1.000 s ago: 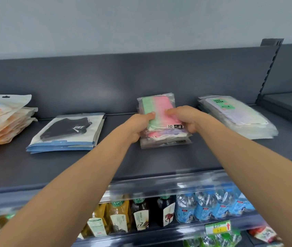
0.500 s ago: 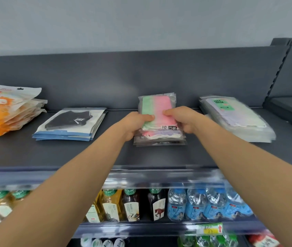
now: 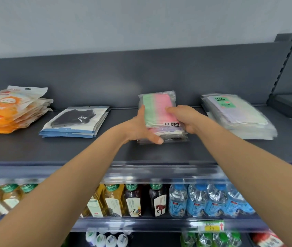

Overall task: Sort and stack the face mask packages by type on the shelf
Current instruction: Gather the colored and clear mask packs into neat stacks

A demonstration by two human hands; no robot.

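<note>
- Head view: pastel stack (image 3: pixel 159 111) lies mid-shelf (image 3: pixel 159 154), long axis running front to back, between both hands.
- Left hand (image 3: pixel 140 129) cups its left edge; right hand (image 3: pixel 186 118) clasps its right edge, equally near.

Under my left hand (image 3: pixel 140 130) and right hand (image 3: pixel 186 118) the green-and-pink mask packet in clear glossy plastic film (image 3: pixel 159 111) looks slick and crinkled. The dark grey metal shelf (image 3: pixel 70 150) is matt and smooth. Far left, the orange printed plastic pouches (image 3: pixel 11 111) shine; beside them the white-and-blue pouches with a black cloth mask (image 3: pixel 77 122) look glossy too. Right, the frosted clear plastic packs (image 3: pixel 239 116) gleam softly.
</note>
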